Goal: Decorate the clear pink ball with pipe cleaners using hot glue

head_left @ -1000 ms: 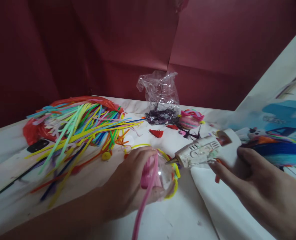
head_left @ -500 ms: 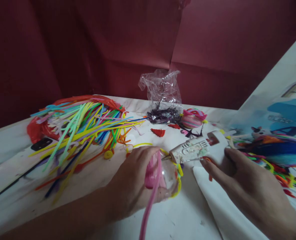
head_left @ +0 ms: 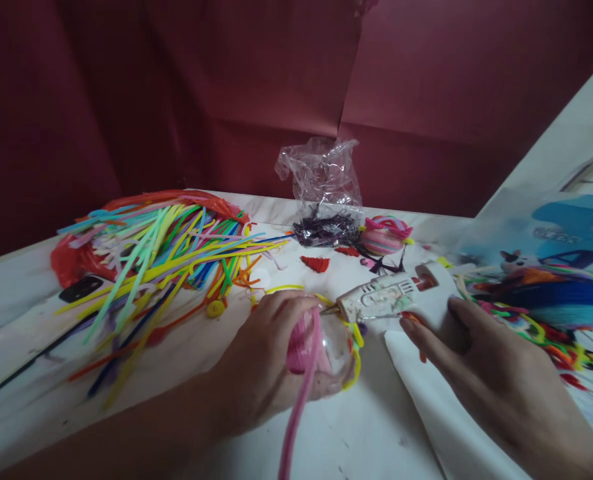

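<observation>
My left hand [head_left: 271, 363] is wrapped round a clear, rounded plastic piece [head_left: 335, 347], partly covered by pink pipe cleaner rows. A loose pink pipe cleaner [head_left: 299, 413] hangs from it toward the front of the table. My right hand [head_left: 496, 373] grips a white hot glue gun [head_left: 376, 299] by its handle, one finger near the orange trigger. The gun's metal nozzle points left and meets the upper edge of the pink rows; whether glue is coming out cannot be seen. Yellow pipe cleaner [head_left: 356, 365] curves behind the clear piece.
At left lies a heap of colourful pipe cleaners [head_left: 176, 247] on a red bag, beside a phone [head_left: 31, 327]. A clear plastic bag [head_left: 326, 180] with dark strands stands at the back. A pink-striped ball [head_left: 383, 240], red pieces [head_left: 315, 264] and a blue-striped object [head_left: 551, 300] lie around.
The whole view has shifted very slightly. Both hands keep their holds, and the glue gun's nozzle stays at the upper edge of the pink rows.
</observation>
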### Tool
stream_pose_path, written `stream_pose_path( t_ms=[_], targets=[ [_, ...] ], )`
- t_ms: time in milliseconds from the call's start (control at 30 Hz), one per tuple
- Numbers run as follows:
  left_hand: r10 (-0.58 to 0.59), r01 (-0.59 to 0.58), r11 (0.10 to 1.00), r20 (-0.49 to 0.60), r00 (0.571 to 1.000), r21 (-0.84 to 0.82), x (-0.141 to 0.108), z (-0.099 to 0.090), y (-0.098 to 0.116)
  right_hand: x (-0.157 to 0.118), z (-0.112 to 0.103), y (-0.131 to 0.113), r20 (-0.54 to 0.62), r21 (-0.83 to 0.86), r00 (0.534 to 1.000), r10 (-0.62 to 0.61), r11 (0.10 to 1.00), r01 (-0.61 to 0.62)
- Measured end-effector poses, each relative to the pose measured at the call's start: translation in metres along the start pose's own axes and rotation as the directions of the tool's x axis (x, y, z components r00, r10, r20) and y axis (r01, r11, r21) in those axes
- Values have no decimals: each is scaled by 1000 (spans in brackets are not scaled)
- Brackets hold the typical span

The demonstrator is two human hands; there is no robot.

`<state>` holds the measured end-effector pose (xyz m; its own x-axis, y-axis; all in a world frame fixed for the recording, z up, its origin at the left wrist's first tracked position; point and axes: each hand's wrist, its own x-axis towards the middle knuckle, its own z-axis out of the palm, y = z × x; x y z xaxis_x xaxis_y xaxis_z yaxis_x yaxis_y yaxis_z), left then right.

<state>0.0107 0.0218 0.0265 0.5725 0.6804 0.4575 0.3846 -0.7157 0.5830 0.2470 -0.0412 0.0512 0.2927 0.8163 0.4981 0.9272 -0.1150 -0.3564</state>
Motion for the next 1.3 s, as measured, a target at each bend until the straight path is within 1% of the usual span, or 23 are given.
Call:
stream_pose_path(
  t_ms=[133,267,367,533,600,767,1067,1300],
  targets=[
    [43,-43,999,-16,999,12,0,0,0,-2,-1,1,-43,-27,999,-28,999,26],
    [20,-20,1000,5,1000,11,1,-2,1,-3,-2,3,-64,-38,995,-71,997,69],
    [32,-32,999,16,999,10,1,-2,0,-5,-1,3,-71,-41,993,-96,995,93],
    [42,-42,999,-14,999,1,1,0,-1,-7,-2,3,-69,-34,992,-108,994,106],
    [47,-47,999,-19,999,4,1,1,-2,-7,-2,3,-85,-41,986,-141,990,138],
    [29,-29,1000,7,1000,2,1,-1,0,-9,-4,5,-136,-62,970,-203,979,196],
    [28,-28,1000,34,999,2,2,-4,3,-7,1,4,-97,-28,985,-140,990,138],
    [47,-48,999,9,999,16,1,-2,0,-10,-2,8,-114,-25,981,-158,987,156]
  ],
)
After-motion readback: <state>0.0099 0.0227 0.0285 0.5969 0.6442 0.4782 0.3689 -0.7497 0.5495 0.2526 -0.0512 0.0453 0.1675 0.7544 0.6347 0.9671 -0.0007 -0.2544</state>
